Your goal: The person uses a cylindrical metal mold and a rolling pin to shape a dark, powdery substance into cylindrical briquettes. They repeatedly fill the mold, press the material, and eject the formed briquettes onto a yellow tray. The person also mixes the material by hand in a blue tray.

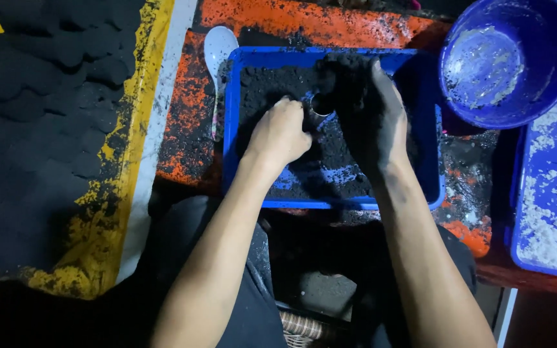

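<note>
A blue rectangular tray holds black powdery material. My left hand is closed around a small round metal mould in the middle of the tray. My right hand, coated in black powder, cups a clump of the black material over the mould's opening. Both hands are inside the tray, touching each other at the mould.
Rows of black round cakes lie on a yellow sheet at the left. A white spoon rests beside the tray on the orange surface. A blue bowl and a blue tray of white powder sit at the right.
</note>
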